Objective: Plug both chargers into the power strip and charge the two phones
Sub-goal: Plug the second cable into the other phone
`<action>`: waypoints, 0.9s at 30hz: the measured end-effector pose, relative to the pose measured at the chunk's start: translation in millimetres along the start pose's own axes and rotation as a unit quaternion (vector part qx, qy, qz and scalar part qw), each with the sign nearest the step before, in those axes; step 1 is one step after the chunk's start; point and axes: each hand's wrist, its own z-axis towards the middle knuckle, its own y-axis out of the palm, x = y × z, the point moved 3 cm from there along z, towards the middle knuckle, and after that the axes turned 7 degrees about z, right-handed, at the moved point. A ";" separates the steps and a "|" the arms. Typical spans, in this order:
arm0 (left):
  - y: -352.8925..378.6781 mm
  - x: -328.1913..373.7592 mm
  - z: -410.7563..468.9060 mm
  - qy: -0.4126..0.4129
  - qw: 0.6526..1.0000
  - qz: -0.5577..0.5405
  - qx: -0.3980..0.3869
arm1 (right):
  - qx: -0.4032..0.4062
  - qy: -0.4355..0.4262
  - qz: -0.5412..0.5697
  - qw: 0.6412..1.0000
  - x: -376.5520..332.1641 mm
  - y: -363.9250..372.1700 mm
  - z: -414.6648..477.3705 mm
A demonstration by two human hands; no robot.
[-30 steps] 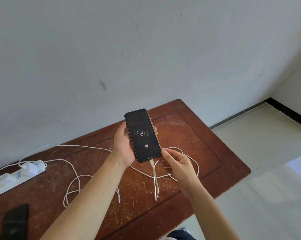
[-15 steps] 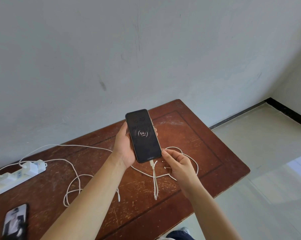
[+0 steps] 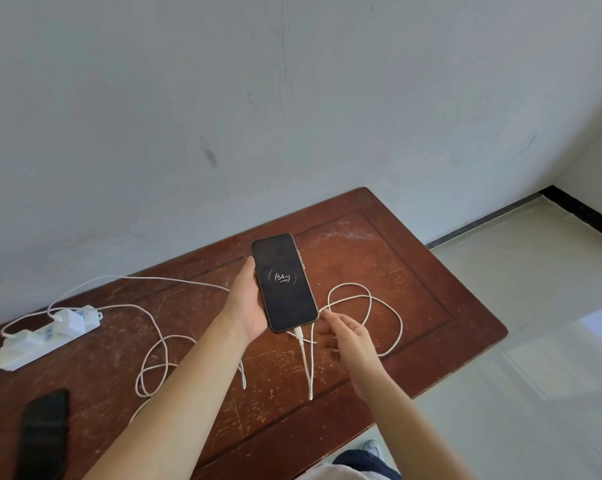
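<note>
My left hand [image 3: 247,306] holds a black phone [image 3: 284,282] upright above the table; its screen shows 54 % with a charging ring. A white cable [image 3: 304,355] is plugged into the phone's bottom edge and hangs down. My right hand [image 3: 349,336] is just right of the plug, fingers loosely apart and blurred, holding nothing. The white power strip [image 3: 40,341] lies at the table's left with two white chargers [image 3: 71,318] plugged in. A second black phone [image 3: 43,434] lies flat at the lower left, screen dark.
The worn red-brown wooden table [image 3: 413,278] stands against a grey wall. White cable loops [image 3: 372,317] lie right of my hands and more coils [image 3: 154,365] sit left of centre. Tiled floor lies to the right beyond the table edge.
My right hand has let go of the plug at the phone's bottom and drawn back to the right. The second phone's screen, lit half a second ago, is dark.
</note>
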 end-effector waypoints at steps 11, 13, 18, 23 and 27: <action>-37.9 -37.2 6.2 -0.042 0.998 0.014 0.034 | 0.005 0.165 -0.237 0.957 104.8 -13.8 28.2; -42.4 -46.7 10.2 -0.057 0.997 0.009 0.041 | 0.049 0.147 -0.199 0.968 103.3 -20.0 31.5; -51.8 -73.7 18.3 -0.089 0.992 0.015 0.084 | 0.066 0.139 -0.211 0.965 104.8 -20.8 34.2; -58.4 -90.1 27.7 -0.121 0.986 -0.014 0.114 | 0.065 0.049 -0.372 0.925 105.5 -11.2 38.7; -59.4 -97.5 36.1 -0.152 0.979 -0.014 0.136 | 0.139 0.019 -0.354 0.925 90.7 -33.4 48.0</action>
